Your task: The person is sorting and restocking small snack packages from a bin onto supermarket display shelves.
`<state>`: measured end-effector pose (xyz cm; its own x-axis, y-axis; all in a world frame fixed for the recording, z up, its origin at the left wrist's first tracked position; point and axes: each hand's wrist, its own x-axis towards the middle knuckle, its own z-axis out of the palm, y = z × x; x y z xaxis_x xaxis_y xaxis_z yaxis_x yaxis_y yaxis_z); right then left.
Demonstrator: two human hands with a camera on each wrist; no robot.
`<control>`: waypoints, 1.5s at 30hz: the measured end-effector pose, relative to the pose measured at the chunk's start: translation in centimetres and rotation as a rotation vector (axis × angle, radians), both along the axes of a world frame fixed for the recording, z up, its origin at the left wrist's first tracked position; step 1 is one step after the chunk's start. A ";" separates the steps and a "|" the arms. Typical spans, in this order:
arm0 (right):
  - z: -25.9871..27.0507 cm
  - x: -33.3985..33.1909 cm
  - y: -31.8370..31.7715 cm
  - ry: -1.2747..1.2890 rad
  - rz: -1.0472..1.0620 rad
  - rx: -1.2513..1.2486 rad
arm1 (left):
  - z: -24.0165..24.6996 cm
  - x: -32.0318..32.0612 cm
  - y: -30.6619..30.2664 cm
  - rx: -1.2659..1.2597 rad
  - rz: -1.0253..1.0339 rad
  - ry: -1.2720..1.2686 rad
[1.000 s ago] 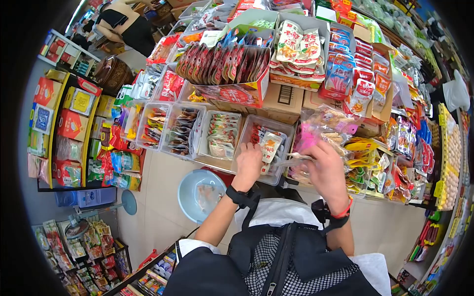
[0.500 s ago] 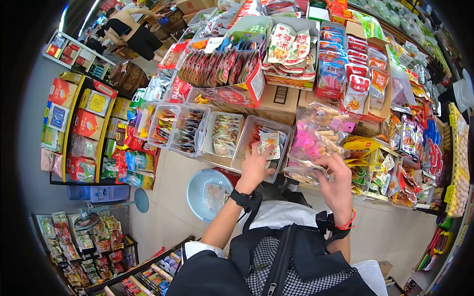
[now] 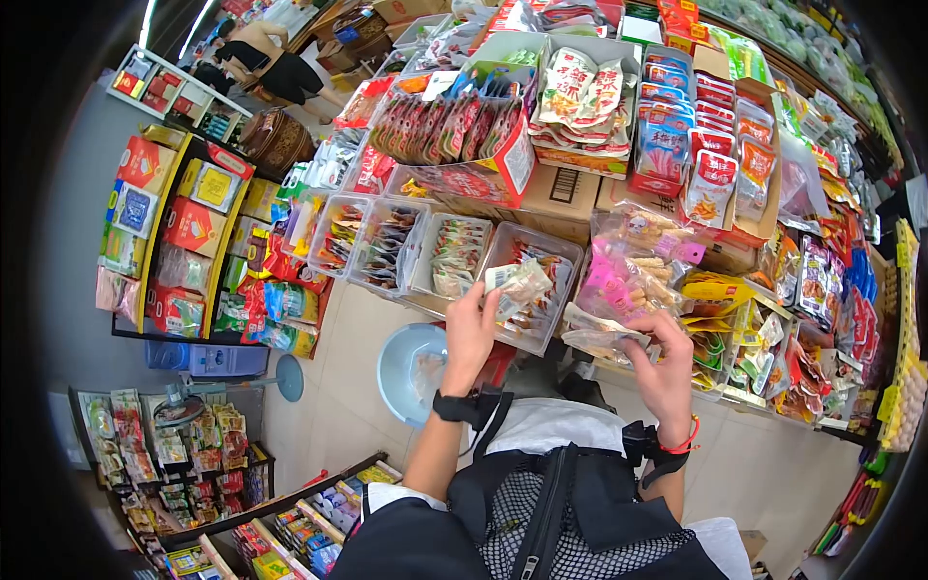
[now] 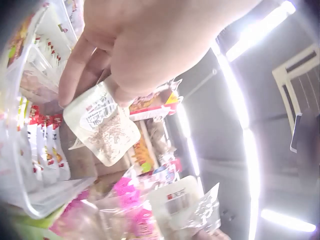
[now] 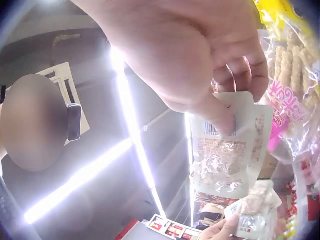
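My left hand (image 3: 470,336) pinches a small pale snack packet (image 3: 522,288) by its edge, over a clear plastic bin (image 3: 572,253) of similar packets. In the left wrist view that packet (image 4: 102,125) shows a barcode and a see-through lower part with crumbly contents. My right hand (image 3: 663,363) grips more of these snack packets (image 3: 592,338) to the right of the bin. Two overlap under the thumb in the right wrist view, the front snack packet (image 5: 220,155) also with a barcode.
Bagged twisted snacks with pink labels (image 3: 619,280) lie just beyond my right hand. Bins of packets (image 3: 454,253) line up to the left, with boxed snacks (image 3: 580,97) behind. A blue basin (image 3: 398,372) stands on the floor. A person (image 3: 275,68) is bent over far left.
My left hand has gone from empty, reaching into the bin, to lifting out a packet. The right hand keeps its packets and stays at the right of the bin.
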<state>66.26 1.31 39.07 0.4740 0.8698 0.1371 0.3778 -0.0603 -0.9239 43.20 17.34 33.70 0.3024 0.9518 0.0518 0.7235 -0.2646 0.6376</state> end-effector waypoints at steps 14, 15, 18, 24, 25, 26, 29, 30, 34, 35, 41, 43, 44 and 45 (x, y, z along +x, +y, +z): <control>-1.5 -0.9 1.7 0.560 0.307 -0.121 | 0.7 -1.5 -3.3 -0.813 -0.377 -0.851; -1.7 -1.2 1.9 0.606 0.307 -0.117 | 1.9 -0.8 -3.3 -0.824 -0.365 -0.924; -2.1 -2.3 3.3 0.676 0.292 -0.109 | 2.9 -0.8 -1.9 -0.736 -0.459 -0.881; -2.1 -5.0 7.3 0.428 0.237 -0.189 | 1.3 -3.8 1.0 -0.977 -0.485 -1.055; -1.6 -5.9 8.4 0.359 0.228 -0.210 | 1.5 -4.0 1.4 -0.868 -0.439 -0.963; -1.4 -6.9 9.3 0.313 0.222 -0.188 | 1.8 -4.2 1.8 -0.759 -0.394 -0.871; 0.1 -9.8 12.8 0.119 0.229 -0.186 | 1.2 -5.5 4.0 -0.548 -0.310 -0.715; -0.1 -10.3 13.8 0.099 0.269 -0.167 | 1.0 -6.2 4.9 -0.499 -0.291 -0.682; -1.1 -12.4 17.5 -0.005 0.387 -0.165 | 2.1 -9.8 9.0 -0.403 -0.349 -0.455; -1.5 -13.0 18.5 -0.039 0.395 -0.162 | 2.0 -10.2 10.0 -0.239 -0.401 -0.387; -6.6 -15.6 23.1 -0.493 0.541 -0.207 | -0.5 -11.2 14.1 -0.126 -0.540 -0.138; -8.2 -16.6 23.5 -0.554 0.519 -0.255 | -1.3 -11.3 14.8 -0.117 -0.567 -0.143; -8.8 -17.1 23.5 -0.581 0.510 -0.278 | -2.2 -11.4 15.0 -0.146 -0.569 -0.135; -9.2 -17.5 23.5 -0.628 0.513 -0.299 | -3.4 -11.6 15.1 -0.175 -0.569 -0.125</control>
<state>48.79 24.84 29.91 -0.0745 0.9969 -0.0267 0.8600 0.0507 -0.5077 31.60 32.44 30.27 0.7681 0.6399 -0.0230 0.4160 -0.4715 0.7776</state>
